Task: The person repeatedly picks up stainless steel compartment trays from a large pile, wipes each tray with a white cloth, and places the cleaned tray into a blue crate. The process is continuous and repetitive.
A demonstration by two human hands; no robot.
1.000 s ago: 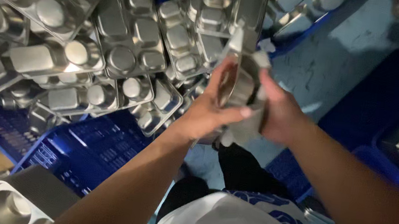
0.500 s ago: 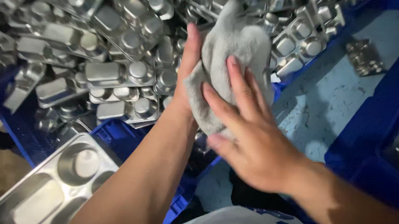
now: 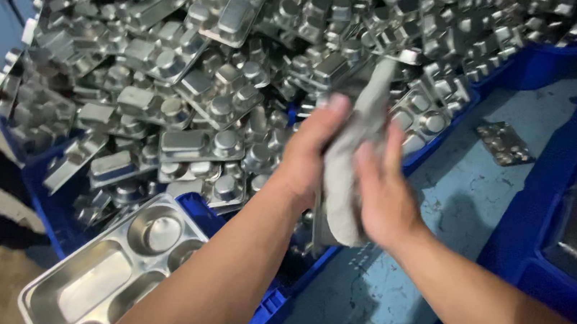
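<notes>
Since the earlier frame the grey cloth (image 3: 347, 169) has turned edge-on and the right hand (image 3: 385, 191) has slid from its front to its right side. At the lower left, a steel compartment tray (image 3: 109, 272) lies face up at the near edge of the blue crate (image 3: 52, 204), which holds a heap of upturned steel trays (image 3: 210, 88). The left hand (image 3: 309, 158) presses the cloth's left side, fingers together; the right hand's fingers lie flat against it. A small metal piece (image 3: 504, 143) lies on the blue floor (image 3: 457, 203).
</notes>
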